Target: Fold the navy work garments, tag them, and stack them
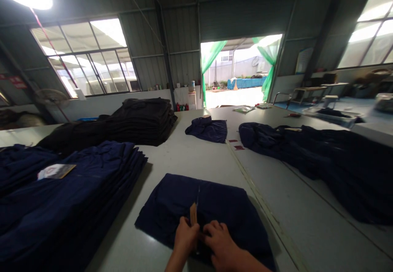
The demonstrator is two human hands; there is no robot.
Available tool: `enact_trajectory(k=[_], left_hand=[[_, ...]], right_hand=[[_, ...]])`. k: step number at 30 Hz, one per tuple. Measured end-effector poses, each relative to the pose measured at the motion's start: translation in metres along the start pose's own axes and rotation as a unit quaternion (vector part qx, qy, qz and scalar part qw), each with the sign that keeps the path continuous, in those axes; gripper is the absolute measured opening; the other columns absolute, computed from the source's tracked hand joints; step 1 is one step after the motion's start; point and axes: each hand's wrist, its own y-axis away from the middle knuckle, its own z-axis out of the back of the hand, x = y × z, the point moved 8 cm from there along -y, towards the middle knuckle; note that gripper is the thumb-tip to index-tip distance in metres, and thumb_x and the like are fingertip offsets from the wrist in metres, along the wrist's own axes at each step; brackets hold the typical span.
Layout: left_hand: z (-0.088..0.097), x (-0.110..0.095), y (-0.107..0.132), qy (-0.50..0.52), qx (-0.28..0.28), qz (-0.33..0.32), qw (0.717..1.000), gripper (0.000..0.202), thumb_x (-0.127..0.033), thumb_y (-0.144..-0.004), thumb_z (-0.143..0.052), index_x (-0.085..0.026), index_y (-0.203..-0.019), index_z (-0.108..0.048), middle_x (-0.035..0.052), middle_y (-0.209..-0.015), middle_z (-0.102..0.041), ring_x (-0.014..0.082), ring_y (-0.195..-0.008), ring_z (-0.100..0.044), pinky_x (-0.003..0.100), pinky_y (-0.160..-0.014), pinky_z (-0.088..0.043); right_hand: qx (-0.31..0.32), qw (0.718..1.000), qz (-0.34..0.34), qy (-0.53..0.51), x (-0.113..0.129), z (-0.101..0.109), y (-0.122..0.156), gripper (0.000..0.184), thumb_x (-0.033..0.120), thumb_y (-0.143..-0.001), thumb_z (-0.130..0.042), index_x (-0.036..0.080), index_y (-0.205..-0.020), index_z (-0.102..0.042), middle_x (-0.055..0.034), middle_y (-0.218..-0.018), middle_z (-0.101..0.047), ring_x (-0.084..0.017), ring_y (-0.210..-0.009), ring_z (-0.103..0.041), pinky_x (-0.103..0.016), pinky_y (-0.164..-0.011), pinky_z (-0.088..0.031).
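Folded in front of me on the table lies a navy blue garment point(224, 200) with a zip line down its middle. My left hand point(186, 234) is closed around a narrow brown cardboard tag point(193, 214), which stands up over the zip. Close beside it, my right hand point(218, 237) has its fingers curled down at the garment's middle, near the tag's lower end. What the right fingertips grip is hidden.
Stacks of navy garments point(104, 173) and black garments point(144, 120) stand on the left. A small navy piece point(208, 129) lies ahead, near dark red labels point(238, 147). Loose navy garments point(331, 153) spread along the right of the pale table point(172, 157).
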Motion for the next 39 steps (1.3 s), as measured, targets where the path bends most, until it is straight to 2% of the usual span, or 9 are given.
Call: enact_trajectory(k=[5, 12, 16, 20, 24, 28, 32, 36, 39], left_hand=[[0.006, 0.001, -0.003, 0.129, 0.024, -0.047, 0.990, 0.025, -0.025, -0.067, -0.048, -0.013, -0.085, -0.061, 0.0075, -0.086, -0.068, 0.0185, -0.082, -0.062, 0.025, -0.070, -0.047], [0.017, 0.008, -0.017, 0.270, -0.031, -0.109, 0.956, 0.055, -0.013, -0.049, -0.063, -0.015, -0.104, -0.057, 0.0073, -0.096, -0.067, 0.0207, -0.090, -0.061, 0.030, -0.084, -0.045], [0.017, 0.003, -0.022, 0.165, -0.053, -0.115, 0.978, 0.075, -0.009, -0.053, -0.060, -0.015, -0.125, -0.040, 0.0094, -0.116, -0.059, 0.0196, -0.108, -0.053, 0.027, -0.095, -0.037], [0.009, -0.016, -0.013, -0.006, -0.033, -0.115, 0.993, 0.080, -0.011, -0.066, -0.053, -0.012, -0.138, -0.019, 0.0103, -0.124, -0.053, 0.0159, -0.112, -0.049, 0.023, -0.095, -0.036], [0.015, -0.041, 0.014, -0.257, -0.137, -0.102, 0.951, 0.064, -0.023, -0.079, -0.045, -0.017, -0.138, -0.023, 0.0146, -0.129, -0.043, 0.0264, -0.116, -0.042, 0.037, -0.092, -0.036], [-0.016, -0.029, 0.025, -0.351, -0.022, -0.037, 0.935, 0.054, -0.035, -0.083, -0.039, -0.032, -0.135, -0.028, 0.0127, -0.139, -0.034, 0.0328, -0.113, -0.043, 0.049, -0.084, -0.037], [-0.022, -0.020, 0.013, -0.417, 0.026, -0.063, 0.907, 0.067, -0.020, -0.073, -0.051, -0.033, -0.135, -0.027, 0.0094, -0.145, -0.025, 0.0328, -0.123, -0.033, 0.048, -0.091, -0.032], [0.012, -0.029, -0.005, -0.455, -0.001, -0.069, 0.888, 0.064, -0.005, -0.074, -0.040, -0.042, -0.127, -0.039, 0.0009, -0.147, -0.023, 0.0338, -0.130, -0.023, 0.055, -0.097, -0.023], [0.033, -0.040, -0.007, -0.475, -0.060, -0.045, 0.877, 0.060, -0.004, -0.076, -0.036, -0.037, -0.126, -0.042, 0.0035, -0.148, -0.019, 0.0376, -0.131, -0.018, 0.057, -0.097, -0.022]], right_hand=[[0.013, 1.000, 0.022, -0.019, 0.022, 0.016, -0.001, 0.080, 0.014, -0.058, -0.049, 0.037, -0.133, -0.029, -0.0025, -0.141, -0.031, -0.029, -0.126, -0.023, -0.052, -0.099, -0.018], [0.017, 1.000, -0.003, -0.016, 0.009, 0.014, -0.006, 0.075, 0.015, -0.064, -0.049, 0.035, -0.133, -0.029, -0.0016, -0.141, -0.033, -0.027, -0.129, -0.022, -0.052, -0.102, -0.014], [0.004, 0.998, -0.051, 0.029, -0.014, 0.017, -0.006, 0.070, 0.015, -0.065, -0.050, 0.033, -0.131, -0.035, -0.0024, -0.143, -0.029, -0.029, -0.132, -0.014, -0.054, -0.102, -0.011], [-0.023, 0.989, -0.114, 0.088, -0.043, 0.035, -0.006, 0.067, 0.020, -0.068, -0.052, 0.034, -0.131, -0.036, -0.0003, -0.147, -0.020, -0.030, -0.134, -0.002, -0.058, -0.102, -0.001], [-0.066, 0.975, -0.176, 0.122, -0.081, 0.051, -0.003, 0.064, 0.036, -0.070, -0.056, 0.041, -0.130, -0.035, 0.0020, -0.148, -0.014, -0.036, -0.133, 0.006, -0.062, -0.098, 0.008], [-0.071, 0.971, -0.200, 0.109, -0.105, 0.038, -0.001, 0.063, 0.046, -0.073, -0.054, 0.042, -0.131, -0.032, 0.0020, -0.148, -0.016, -0.039, -0.132, 0.002, -0.063, -0.099, 0.000], [-0.060, 0.965, -0.236, 0.101, -0.094, 0.021, -0.001, 0.063, 0.049, -0.074, -0.050, 0.040, -0.133, -0.029, -0.0020, -0.147, -0.020, -0.041, -0.131, -0.009, -0.065, -0.095, -0.015], [0.018, 0.977, -0.205, 0.046, -0.061, 0.016, -0.005, 0.057, 0.057, -0.073, -0.047, 0.034, -0.125, -0.047, -0.0086, -0.130, -0.048, -0.035, -0.116, -0.043, -0.053, -0.088, -0.035], [-0.014, 0.989, -0.146, 0.016, -0.043, 0.036, -0.008, 0.046, 0.046, -0.077, -0.044, 0.030, -0.119, -0.053, -0.0075, -0.113, -0.060, -0.026, -0.105, -0.053, -0.041, -0.089, -0.039]])
